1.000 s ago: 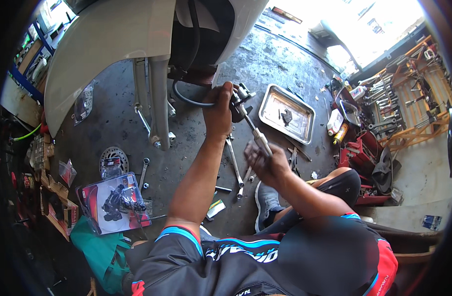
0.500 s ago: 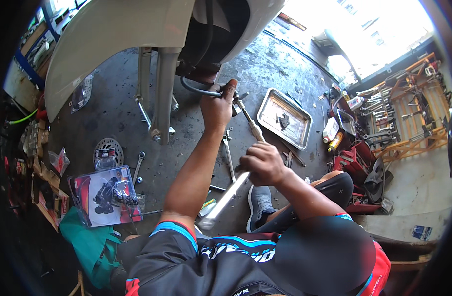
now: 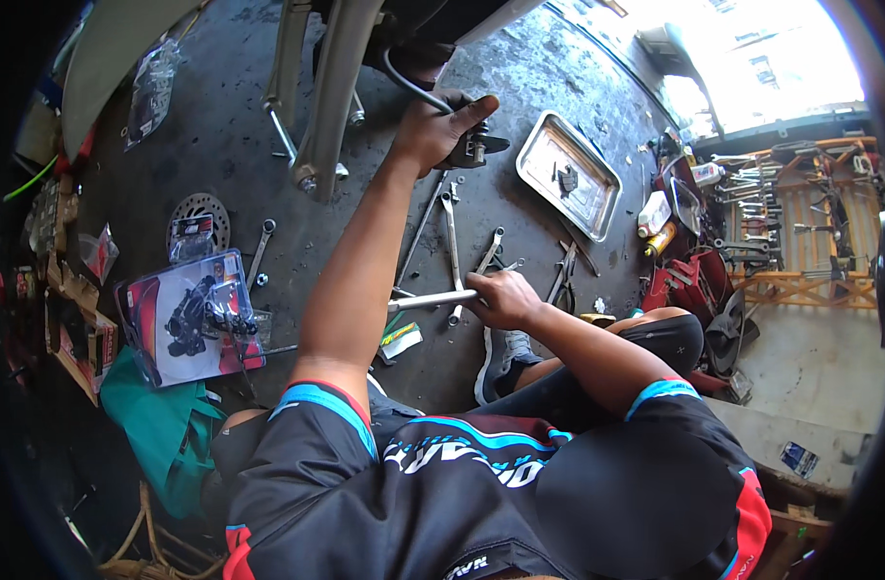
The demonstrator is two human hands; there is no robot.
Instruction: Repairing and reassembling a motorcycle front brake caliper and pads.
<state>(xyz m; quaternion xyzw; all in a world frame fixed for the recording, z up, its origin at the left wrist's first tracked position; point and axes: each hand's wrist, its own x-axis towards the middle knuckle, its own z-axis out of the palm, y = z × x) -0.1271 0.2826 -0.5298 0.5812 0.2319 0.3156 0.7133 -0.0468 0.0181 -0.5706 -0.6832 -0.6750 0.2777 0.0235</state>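
My left hand (image 3: 440, 133) is closed around a dark metal part (image 3: 479, 153) that looks like a brake caliper, with a bolt showing on it. A grey hose (image 3: 404, 77) runs from that part up under the pale bodywork. Low over the floor, my right hand (image 3: 505, 298) grips a long silver wrench handle (image 3: 431, 301), which points left toward my left forearm. Its far end is hidden behind or beside that forearm. Several spanners (image 3: 452, 237) lie on the floor between the hands, and pliers (image 3: 562, 275) lie right of them.
A fork leg (image 3: 338, 106) stands left of my left hand. To the right is a metal tray (image 3: 609, 224) with a small dark part inside. A brake disc (image 3: 220, 217) and a blister pack (image 3: 143, 333) lie left. A tool rack (image 3: 800, 217) stands far right.
The wrench has come off the part in my left hand; my right hand has turned it level and lower. The view has shifted, and my left hand still holds the part.
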